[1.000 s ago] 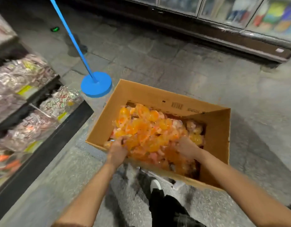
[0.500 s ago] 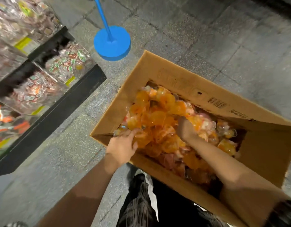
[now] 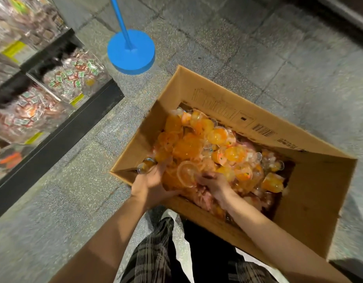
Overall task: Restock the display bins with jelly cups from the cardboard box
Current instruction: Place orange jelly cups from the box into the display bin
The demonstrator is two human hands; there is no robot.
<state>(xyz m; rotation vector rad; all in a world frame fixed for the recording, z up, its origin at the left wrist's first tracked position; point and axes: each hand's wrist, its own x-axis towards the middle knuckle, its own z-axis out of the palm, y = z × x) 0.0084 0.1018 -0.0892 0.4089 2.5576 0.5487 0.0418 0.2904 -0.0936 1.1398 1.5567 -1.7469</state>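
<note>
hands first: we see both reaching down into the cardboard box (image 3: 311,203), forearms stretched out from the bottom of the view and converging over its near wall. the left hand (image 3: 151,183) sits at the box's near left corner, palm turned inward, fingers curled into the heap of jelly cups (image 3: 199,148) and cupped around a bunch of them. the right hand (image 3: 214,185) lies just beside it, further inside the box, back of the hand up, fingers bent down and dug into the cups; between the two hands a clear cup (image 3: 186,173) shows its round rim. the hands are close together, scooping toward each other. the cups, mostly orange with some pink ones, fill the box, which rests on the grey tiled floor (image 3: 247,58). left of the box stand the display bins (image 3: 74,78) with wrapped sweets, well apart from it. beyond the box's far left corner is a blue round base (image 3: 131,52) with a blue pole. plaid trousers (image 3: 154,252) show below the box.
</note>
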